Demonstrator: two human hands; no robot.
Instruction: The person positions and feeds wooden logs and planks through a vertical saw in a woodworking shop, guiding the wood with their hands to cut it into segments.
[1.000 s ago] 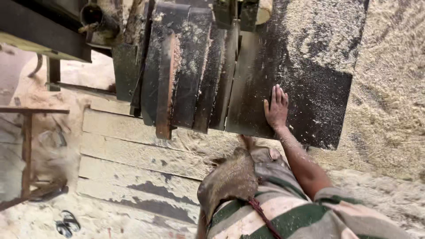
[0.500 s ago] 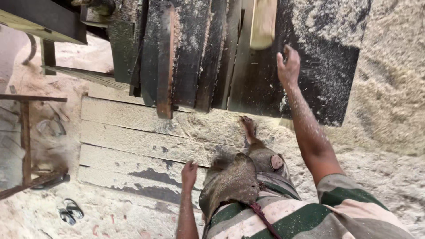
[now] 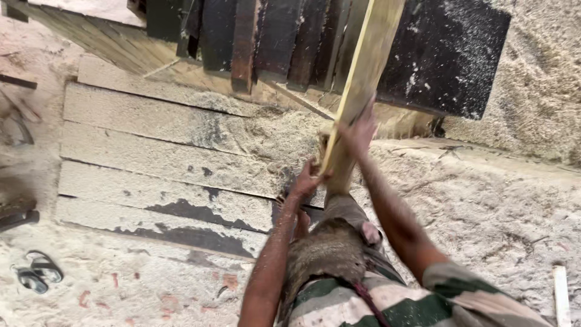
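Pale wooden plank runs steeply from frame centre up to top centre-right, long axis near vertical, right hand wrapped around it mid-length and left hand clasping its bottom end just below, dark boards leaning behind.

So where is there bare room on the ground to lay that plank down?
The sawdust-covered ground right of the plank lies open, as do the flat floor boards left of both hands. The dark boards leaning at the top are crowded; sandals sit bottom left.
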